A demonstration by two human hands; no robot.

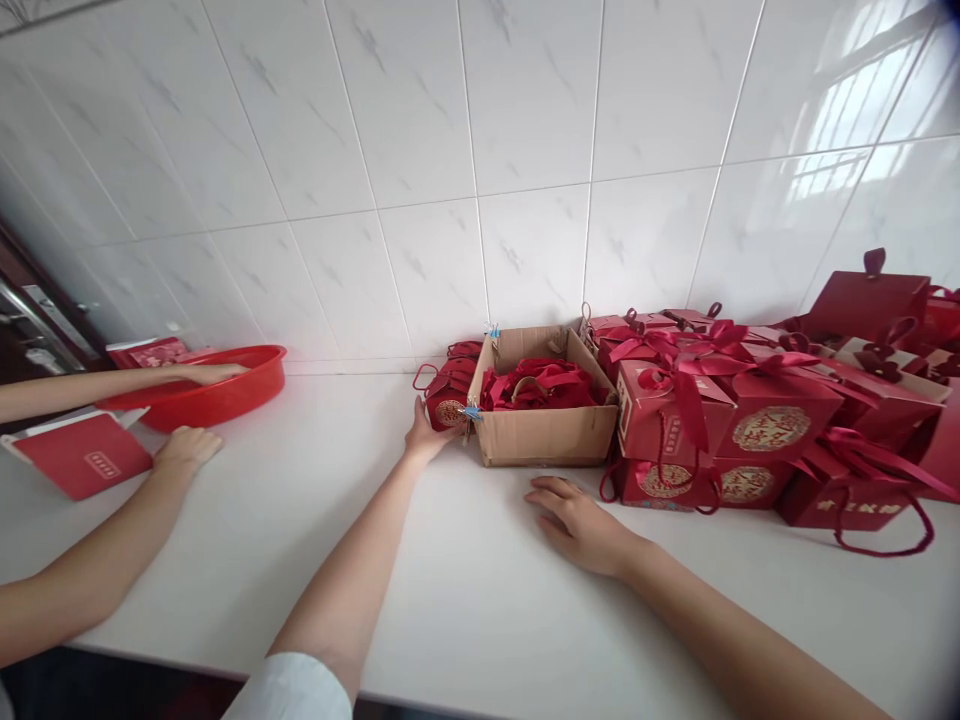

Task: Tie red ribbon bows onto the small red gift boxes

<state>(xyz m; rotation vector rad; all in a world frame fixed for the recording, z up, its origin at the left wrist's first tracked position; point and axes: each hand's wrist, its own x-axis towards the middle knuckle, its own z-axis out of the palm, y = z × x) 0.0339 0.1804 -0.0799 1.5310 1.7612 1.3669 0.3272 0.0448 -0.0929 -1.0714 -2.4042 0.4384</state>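
Note:
My left hand [424,434] reaches far forward and closes on the side of a small red gift box [448,398] with a round gold emblem and a cord handle. That box stands against the left wall of an open cardboard box [546,436], which holds several red ribbons or folded bags. My right hand [579,522] lies flat on the white table [465,590], fingers stretched out and holding nothing, just in front of the cardboard box.
Several red ribboned gift boxes [750,420] are piled to the right of the cardboard box. At far left another person's hands [187,445] rest by a red plastic basin [217,395] and a flat red box [84,455]. A tiled wall backs the table.

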